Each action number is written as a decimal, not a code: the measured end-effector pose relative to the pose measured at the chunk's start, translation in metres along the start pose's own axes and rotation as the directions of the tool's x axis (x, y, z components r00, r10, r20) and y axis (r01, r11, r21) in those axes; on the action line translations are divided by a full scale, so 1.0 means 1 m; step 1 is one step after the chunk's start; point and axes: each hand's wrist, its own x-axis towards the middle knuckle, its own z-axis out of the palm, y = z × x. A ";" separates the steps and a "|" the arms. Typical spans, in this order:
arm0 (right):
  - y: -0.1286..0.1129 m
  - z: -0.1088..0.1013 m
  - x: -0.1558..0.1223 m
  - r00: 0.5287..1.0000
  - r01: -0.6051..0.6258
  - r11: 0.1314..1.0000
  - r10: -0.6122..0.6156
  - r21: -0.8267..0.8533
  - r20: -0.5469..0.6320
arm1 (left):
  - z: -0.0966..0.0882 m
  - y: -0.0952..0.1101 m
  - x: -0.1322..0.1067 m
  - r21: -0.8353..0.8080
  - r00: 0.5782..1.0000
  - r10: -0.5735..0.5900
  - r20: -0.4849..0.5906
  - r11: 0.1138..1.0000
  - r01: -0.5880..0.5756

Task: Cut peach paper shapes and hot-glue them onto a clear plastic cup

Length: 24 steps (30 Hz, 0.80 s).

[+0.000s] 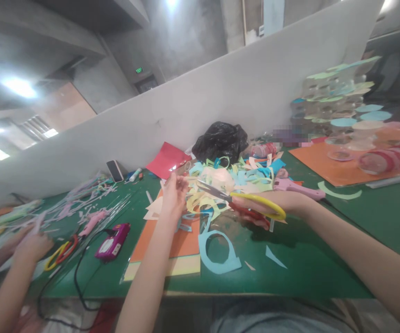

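The left hand [176, 188] is raised with its fingers drawn together, and whether they pinch anything is not clear; the right hand [255, 205] grips a pair of scissors [225, 195] by the yellow and red loops.

At the far left, a co-worker's hands [29, 245] are busy over pale strips. Beside them on the green table [310, 273] lie spare scissors [61, 254], a pink tool [94, 222] and a purple box [113, 243], with a phone [115, 171] leaning against the partition [172, 111]. Next comes an orange sheet [186, 240], partly under the left forearm, and a red sheet [167, 159] behind that hand. The scissors are at the middle, held above the near side of a heap of paper scraps [262, 173], with a black bag [220, 138] behind. Their long axis slants from the loops at lower right to the tips at upper left, so the blades point toward the left hand, a little away from the wearer. Below them lies a light-blue cutout [217, 267] with a round hole.

The likeliest mishap, I judge, is a nicked finger, should the left hand drift into the nearby tips; loose scraps might also jam between the blades. Further right, a corded pink glue gun [298, 187] lies just beyond the right wrist, where the forearm might snag its cord.
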 end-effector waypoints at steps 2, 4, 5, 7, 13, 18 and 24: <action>-0.003 0.000 0.001 0.998 -0.017 1.000 0.017 0.012 0.054 | 0.000 0.000 -0.001 0.037 0.999 0.044 -0.006 0.998 -0.044; -0.005 0.001 0.001 0.996 -0.047 0.999 0.046 0.017 0.071 | 0.001 0.000 -0.003 0.094 0.996 0.087 0.017 0.992 -0.088; -0.005 0.001 0.001 0.995 -0.069 0.997 0.067 0.018 0.071 | 0.002 0.000 -0.004 0.124 0.993 0.110 0.035 0.986 -0.113; -0.005 0.002 0.002 0.994 -0.087 0.996 0.086 0.019 0.073 | 0.004 0.001 -0.006 0.178 0.987 0.146 0.072 0.971 -0.157; -0.003 0.003 0.004 0.995 -0.066 0.991 0.073 -0.119 0.061 | 0.016 0.004 -0.016 0.229 0.971 0.206 0.119 0.946 -0.229; -0.009 0.009 0.005 0.995 -0.081 0.970 0.092 -0.230 0.039 | 0.032 0.012 -0.025 0.351 0.923 0.249 0.292 0.870 -0.345; -0.010 0.033 0.020 0.957 -0.169 0.930 0.076 -0.326 -0.279 | 0.048 0.039 -0.036 0.656 0.849 0.227 0.477 0.551 -0.516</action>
